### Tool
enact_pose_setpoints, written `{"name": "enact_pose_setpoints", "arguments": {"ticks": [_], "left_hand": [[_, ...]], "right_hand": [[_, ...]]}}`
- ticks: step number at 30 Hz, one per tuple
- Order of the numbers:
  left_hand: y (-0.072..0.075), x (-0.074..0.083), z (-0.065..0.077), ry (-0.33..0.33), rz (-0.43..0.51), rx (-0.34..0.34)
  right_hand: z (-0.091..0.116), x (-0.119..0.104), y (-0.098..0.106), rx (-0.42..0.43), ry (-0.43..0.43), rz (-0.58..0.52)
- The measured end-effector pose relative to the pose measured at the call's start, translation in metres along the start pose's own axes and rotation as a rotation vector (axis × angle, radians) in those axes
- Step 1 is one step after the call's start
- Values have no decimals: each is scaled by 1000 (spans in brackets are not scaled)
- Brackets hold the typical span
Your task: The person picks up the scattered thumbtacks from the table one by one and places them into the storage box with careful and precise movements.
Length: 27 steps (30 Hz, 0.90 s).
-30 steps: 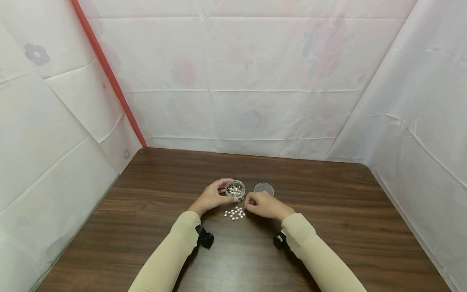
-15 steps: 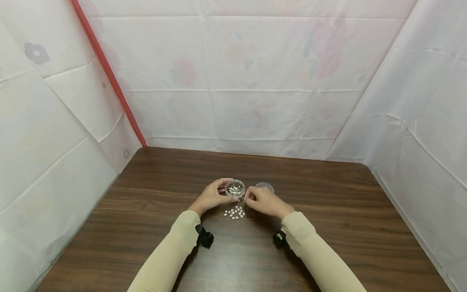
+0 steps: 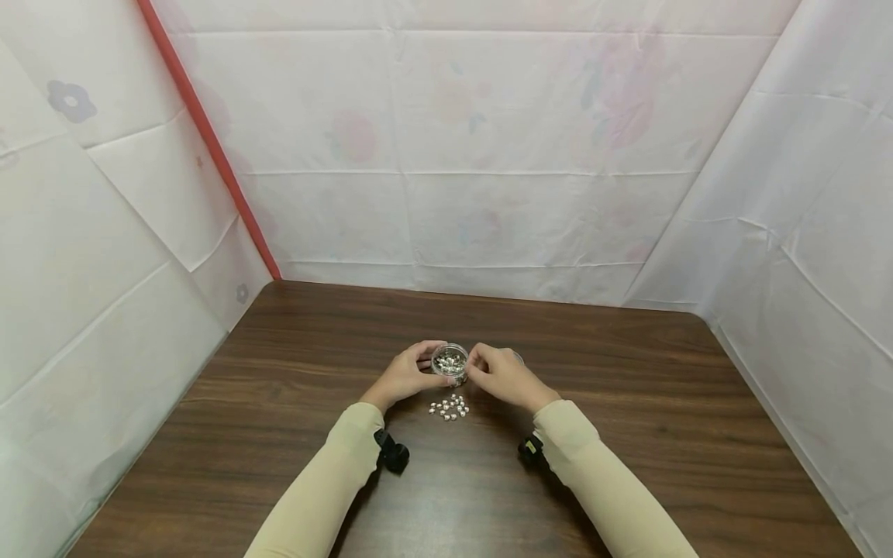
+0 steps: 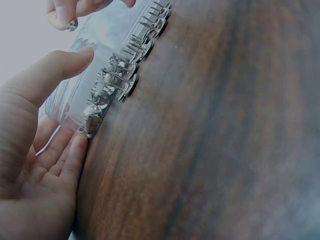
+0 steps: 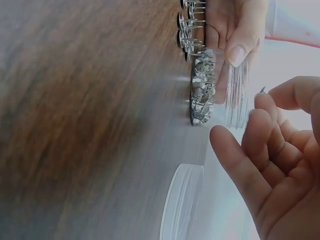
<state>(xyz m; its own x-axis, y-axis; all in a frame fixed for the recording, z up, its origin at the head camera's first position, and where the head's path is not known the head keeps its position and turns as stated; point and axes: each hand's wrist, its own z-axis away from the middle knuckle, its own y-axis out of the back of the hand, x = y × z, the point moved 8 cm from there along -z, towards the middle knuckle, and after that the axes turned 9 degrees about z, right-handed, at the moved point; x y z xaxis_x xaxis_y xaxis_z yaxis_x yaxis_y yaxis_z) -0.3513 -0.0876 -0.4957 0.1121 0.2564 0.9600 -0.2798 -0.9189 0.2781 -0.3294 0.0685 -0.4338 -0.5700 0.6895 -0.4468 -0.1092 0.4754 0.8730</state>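
My left hand (image 3: 407, 374) curls its thumb and fingers around a clear round jar (image 3: 449, 361) standing on the table. Silvery thumbtacks (image 5: 202, 92) fill the jar's lower part, as the right wrist view shows. Beside the jar's rim is my right hand (image 3: 505, 375), with a single thumbtack (image 4: 72, 25) pinched between its fingertips. In front of the jar, a loose group of thumbtacks (image 3: 449, 407) lies on the tabletop, their points upward in both wrist views.
The jar's clear lid (image 5: 182, 200) lies on the wood-grain table (image 3: 628, 434), mostly hidden behind my right hand in the head view. White patterned cloth (image 3: 453, 155) walls the back and sides. A red strip (image 3: 209, 139) runs down the back left corner.
My right hand has risen from near the loose thumbtacks to the jar's rim, covering more of the lid. My left hand and the jar stay in place.
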Motion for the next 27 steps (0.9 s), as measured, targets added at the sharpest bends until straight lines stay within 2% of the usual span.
{"name": "enact_pose_setpoints", "arguments": {"ticks": [16,27], "left_hand": [[-1,0,1,18,-11,0],[-1,1,2,14,6,0]], "right_hand": [[-14,7,-3,-2,-83,15],[-24,13,-7,15,-107,31]]}}
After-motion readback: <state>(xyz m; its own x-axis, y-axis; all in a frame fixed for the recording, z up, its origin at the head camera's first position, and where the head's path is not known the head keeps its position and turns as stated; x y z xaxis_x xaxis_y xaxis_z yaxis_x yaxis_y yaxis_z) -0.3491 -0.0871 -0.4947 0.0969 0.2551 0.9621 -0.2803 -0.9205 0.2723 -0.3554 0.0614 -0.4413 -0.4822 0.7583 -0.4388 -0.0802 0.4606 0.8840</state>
